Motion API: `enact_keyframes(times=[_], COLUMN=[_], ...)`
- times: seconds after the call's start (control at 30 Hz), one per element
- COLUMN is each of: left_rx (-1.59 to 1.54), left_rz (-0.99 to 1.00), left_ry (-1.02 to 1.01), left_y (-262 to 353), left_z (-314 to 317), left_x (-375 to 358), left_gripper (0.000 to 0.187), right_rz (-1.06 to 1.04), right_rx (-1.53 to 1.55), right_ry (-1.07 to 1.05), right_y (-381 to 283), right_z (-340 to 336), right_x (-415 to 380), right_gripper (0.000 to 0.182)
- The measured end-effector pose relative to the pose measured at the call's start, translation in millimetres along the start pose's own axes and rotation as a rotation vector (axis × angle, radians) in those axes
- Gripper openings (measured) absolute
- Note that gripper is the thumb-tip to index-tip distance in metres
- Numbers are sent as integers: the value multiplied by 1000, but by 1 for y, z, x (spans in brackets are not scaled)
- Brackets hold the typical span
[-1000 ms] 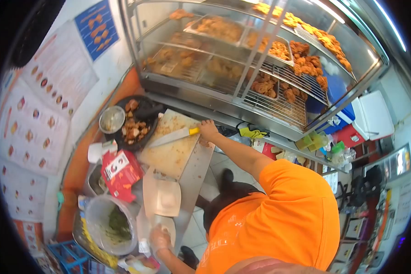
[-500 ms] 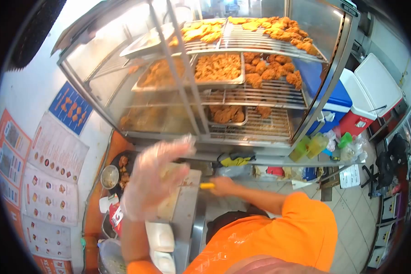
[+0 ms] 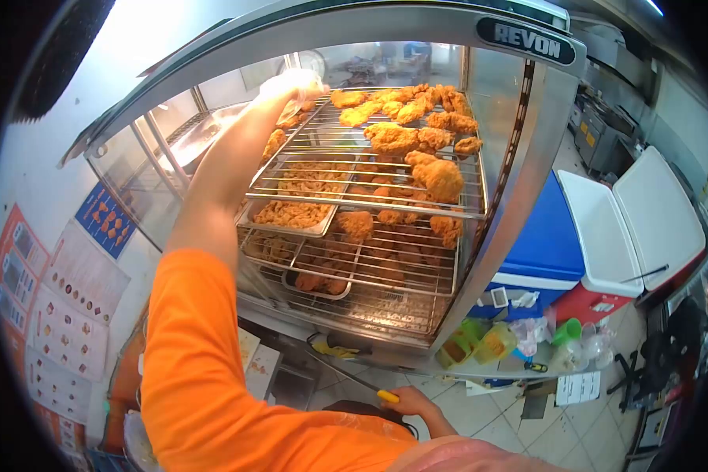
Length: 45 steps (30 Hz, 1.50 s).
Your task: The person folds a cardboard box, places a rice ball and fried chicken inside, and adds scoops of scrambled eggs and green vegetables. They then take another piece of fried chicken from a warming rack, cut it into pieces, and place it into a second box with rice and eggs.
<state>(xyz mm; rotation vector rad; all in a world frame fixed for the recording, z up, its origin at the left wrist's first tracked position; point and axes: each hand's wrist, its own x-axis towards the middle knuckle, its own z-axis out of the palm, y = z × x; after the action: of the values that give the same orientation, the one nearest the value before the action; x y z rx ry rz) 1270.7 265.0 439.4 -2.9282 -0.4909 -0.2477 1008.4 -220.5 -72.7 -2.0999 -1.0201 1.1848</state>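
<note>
My left hand (image 3: 295,83), in a clear plastic glove, reaches into a glass display cabinet at the left of its top wire rack (image 3: 307,177). It is close to the fried chicken pieces (image 3: 393,138) there. Glare washes out its fingers, so whether they grip anything cannot be seen. Low in front of my body, my right hand (image 3: 417,405) is closed around the yellow handle of a knife (image 3: 388,396). The long thin blade points up and left, towards the cabinet's base.
Lower racks hold a tray of small fried pieces (image 3: 291,214) and more chicken. The metal cabinet frame (image 3: 503,204) stands close around my left arm. Right of it are a blue cooler (image 3: 539,236), an open red cooler (image 3: 598,303) and plastic containers (image 3: 495,344). A cutting board (image 3: 261,371) lies below.
My left hand has gone up from above the counter into the cabinet's top level. The view has shifted closer to the cabinet. My right hand still holds the knife, whose blade now shows.
</note>
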Motion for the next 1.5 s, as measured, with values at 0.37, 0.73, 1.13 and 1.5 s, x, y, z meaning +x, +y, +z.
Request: enact_keyframes(times=[0.37,0.73,1.13,1.5], left_rx=[-869,-423,-1387,-691], left_rz=[-459,533,-1191,-1506], left_ry=[-453,787,975,446], left_y=[22,63,-126,-109], left_z=[27,-14,354,461], left_x=[91,-184,-653,-768], left_gripper=[39,23,40,40], right_rz=[-62,-443,-258,-577], right_rx=[27,119,-25,-638], right_ry=[-107,43,-66,-185], right_y=[19,-66,-133,-322], right_z=[-32,0,95,193], right_x=[18,80,210,285], right_gripper=[52,39,25,26])
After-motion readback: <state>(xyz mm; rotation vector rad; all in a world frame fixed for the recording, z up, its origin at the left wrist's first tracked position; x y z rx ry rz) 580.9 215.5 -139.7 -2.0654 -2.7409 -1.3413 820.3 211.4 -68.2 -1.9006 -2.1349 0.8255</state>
